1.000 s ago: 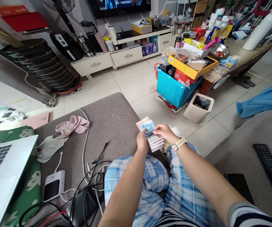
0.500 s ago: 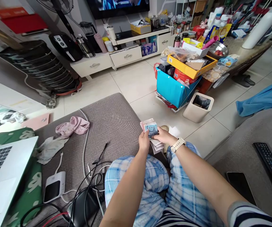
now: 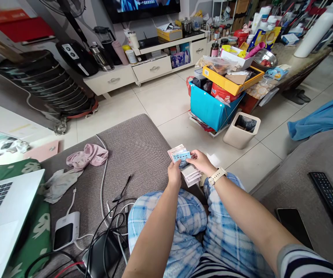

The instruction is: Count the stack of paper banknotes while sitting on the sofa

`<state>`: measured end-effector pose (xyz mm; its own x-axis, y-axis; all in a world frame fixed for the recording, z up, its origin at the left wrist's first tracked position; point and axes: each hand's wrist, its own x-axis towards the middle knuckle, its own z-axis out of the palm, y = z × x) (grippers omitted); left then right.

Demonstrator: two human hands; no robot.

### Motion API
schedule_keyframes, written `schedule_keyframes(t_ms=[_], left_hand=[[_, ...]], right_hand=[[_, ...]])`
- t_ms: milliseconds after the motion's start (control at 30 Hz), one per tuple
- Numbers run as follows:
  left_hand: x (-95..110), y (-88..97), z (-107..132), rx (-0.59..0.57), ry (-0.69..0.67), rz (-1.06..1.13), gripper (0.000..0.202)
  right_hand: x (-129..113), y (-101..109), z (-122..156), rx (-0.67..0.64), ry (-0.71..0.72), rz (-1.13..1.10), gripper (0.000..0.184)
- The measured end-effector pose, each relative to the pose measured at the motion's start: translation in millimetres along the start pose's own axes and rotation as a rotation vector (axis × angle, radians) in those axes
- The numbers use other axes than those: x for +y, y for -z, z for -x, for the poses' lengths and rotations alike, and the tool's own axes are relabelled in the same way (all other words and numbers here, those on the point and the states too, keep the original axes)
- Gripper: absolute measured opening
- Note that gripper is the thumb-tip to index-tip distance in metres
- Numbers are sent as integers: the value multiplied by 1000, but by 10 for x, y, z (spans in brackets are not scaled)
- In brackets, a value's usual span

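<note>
My left hand (image 3: 174,174) is closed round the left side of a small paper stack, its thumb pressed on top. Uppermost lies a blue printed piece of paper or card (image 3: 181,156) with dark marks along it; its exact kind is unclear. My right hand (image 3: 202,162), with a cream watch on its wrist, pinches the right end of that blue piece. Pale pinkish sheets (image 3: 192,176) fan out beneath, towards my knees, and other pinkish edges show beyond the blue piece. The stack is held above the gap between my knees, beside the sofa seat.
Tangled cables and a black box (image 3: 104,251) lie left of my legs, near a laptop (image 3: 7,220) and a pink cloth band (image 3: 88,156). A phone (image 3: 294,227) and remote control (image 3: 330,200) rest on the right. Ahead stand a beige bin (image 3: 238,135) and blue storage box (image 3: 209,108).
My right fingers have shifted up to the blue piece's far right end, and that piece now tilts. More of the pale sheets below shows. The view has moved slightly.
</note>
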<state>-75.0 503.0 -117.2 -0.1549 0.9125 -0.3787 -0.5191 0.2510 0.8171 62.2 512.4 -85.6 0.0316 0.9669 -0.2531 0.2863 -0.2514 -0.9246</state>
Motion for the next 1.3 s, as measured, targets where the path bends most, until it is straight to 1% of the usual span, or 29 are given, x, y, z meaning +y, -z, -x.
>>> schedule_keyframes(t_ms=[67,133,200,400,533,667,767,900,1067,1200,1300], left_hand=[[8,-5,12,0,5,16,33],[18,-11,27,0,8,26,33],[30,-19,42,-2,11,33,34],[53,-48,63,3,11,46,36],[47,-45,53,24,8,34,32],[86,69,48,83,13,3,25],[143,215,36,138,20,-17,22],[171,342,-25,200,20,-44,21],[159,352,-127,246,1,-98,15],[162,378,-123,220,-15,-151,16],[146,408,-78,183,-23,-182,19]], right_hand=[[6,5,-12,45,-2,-11,24],[1,12,-14,86,17,1,23],[-14,19,-7,100,29,20,24],[-82,45,33,77,47,25,25],[-53,31,14,39,69,-37,26],[16,-76,-55,-86,54,-148,23],[29,-211,-102,-165,56,-136,21],[6,-385,-140,-161,75,-33,21],[11,-502,-183,-147,74,16,16],[55,-510,-182,-137,81,28,8],[97,-479,-148,-133,91,30,8]])
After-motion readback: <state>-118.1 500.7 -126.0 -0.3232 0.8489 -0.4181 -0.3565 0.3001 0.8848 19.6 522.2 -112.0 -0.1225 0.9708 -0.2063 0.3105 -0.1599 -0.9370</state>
